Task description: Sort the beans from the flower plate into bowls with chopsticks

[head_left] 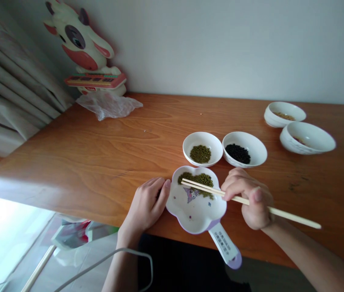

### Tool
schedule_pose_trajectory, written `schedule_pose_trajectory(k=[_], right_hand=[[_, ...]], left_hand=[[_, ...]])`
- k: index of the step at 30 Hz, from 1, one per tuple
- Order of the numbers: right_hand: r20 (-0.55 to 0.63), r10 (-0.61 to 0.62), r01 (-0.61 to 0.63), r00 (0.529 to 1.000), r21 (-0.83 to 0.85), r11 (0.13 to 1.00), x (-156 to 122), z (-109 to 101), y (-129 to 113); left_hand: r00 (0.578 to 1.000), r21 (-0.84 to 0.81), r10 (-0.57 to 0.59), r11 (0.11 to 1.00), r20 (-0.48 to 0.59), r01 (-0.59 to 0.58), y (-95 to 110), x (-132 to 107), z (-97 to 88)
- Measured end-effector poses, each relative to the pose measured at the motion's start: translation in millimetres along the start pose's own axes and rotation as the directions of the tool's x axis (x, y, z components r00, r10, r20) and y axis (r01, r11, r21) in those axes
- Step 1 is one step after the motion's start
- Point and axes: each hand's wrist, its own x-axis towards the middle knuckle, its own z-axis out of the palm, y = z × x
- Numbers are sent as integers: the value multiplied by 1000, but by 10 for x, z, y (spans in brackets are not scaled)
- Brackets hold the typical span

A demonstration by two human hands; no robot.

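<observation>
My right hand (249, 196) grips a pair of pale wooden chopsticks (202, 187), fingers wrapped round their middle. Their tips are over green mung beans (200, 179) in a white, flower-shaped dish (190, 217) with a purple rim and a labelled handle. The beans lie along the dish's far side, above a printed cartoon figure. My left hand (149, 202) rests on the table at the dish's left edge, its fingers curled in and thumb close to the rim. Just behind the dish stand a white bowl (190, 142) of mung beans and another bowl (258, 150) holding black beans (238, 154).
At the right back are two more white bowls, one (270, 117) with yellowish contents and one (319, 140) with a little brownish food. A cow-shaped toy keyboard (99, 81) and a crumpled clear plastic bag (111, 106) occupy the table's far left corner. A grey cable (99, 259) crosses the lower left.
</observation>
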Motion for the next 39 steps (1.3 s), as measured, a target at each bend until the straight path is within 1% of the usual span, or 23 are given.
schedule_pose_trajectory(k=[3, 5, 6, 7, 9, 12, 15, 25, 27, 29, 31, 33, 35, 37, 39], right_hand=[[-145, -54, 48, 988, -42, 998, 37, -81, 41], [-217, -122, 95, 968, -129, 987, 62, -152, 84], [-233, -163, 120, 959, -190, 974, 71, -188, 106], [-225, -201, 142, 953, -254, 957, 79, -220, 124], [-176, -231, 154, 957, -366, 918, 88, -268, 146], [-60, -178, 135, 982, -433, 891, 90, -287, 147], [-16, -146, 128, 989, -402, 907, 89, -266, 137], [-66, -128, 102, 990, -305, 947, 49, -212, 153], [-79, -153, 126, 985, -272, 954, 20, -206, 157], [-40, -200, 185, 979, -239, 953, -7, -208, 151], [32, -249, 250, 968, -210, 945, -24, -208, 129], [89, -252, 263, 964, -169, 950, -28, -195, 90], [135, -198, 212, 971, -105, 972, -25, -165, 45], [181, -109, 120, 977, -48, 992, -22, -123, 13], [200, -21, 21, 980, -1, 1000, -27, -76, 8]], left_hand=[[1000, -5, 1, 1000, 4, -1, -3, 1, 2], [1000, -7, 1, 1000, 6, -1, -1, 6, 0], [1000, -7, 0, 1000, 5, 0, 1, 9, -2], [1000, -6, 0, 1000, 5, 0, 2, 11, -4], [1000, -3, 0, 1000, 6, 0, 4, 11, -9], [1000, 0, -1, 1000, 6, 1, 2, 4, -14], [1000, 3, -2, 1000, 3, 2, 0, 0, -14], [1000, 10, 6, 1000, -15, -6, 1, 6, -4], [1000, 8, 7, 1000, -12, -7, 4, 6, -5], [1000, 6, 6, 1000, -13, -6, 10, 5, -4], [1000, 5, 4, 1000, -19, -4, 16, 4, -2], [1000, 3, 4, 1000, -29, -4, 20, 4, 1], [999, 0, 3, 1000, -32, -3, 20, 4, 2], [1000, -1, 2, 1000, -25, -2, 17, 3, 1], [1000, 0, 1, 1000, -13, -1, 13, 2, -2]])
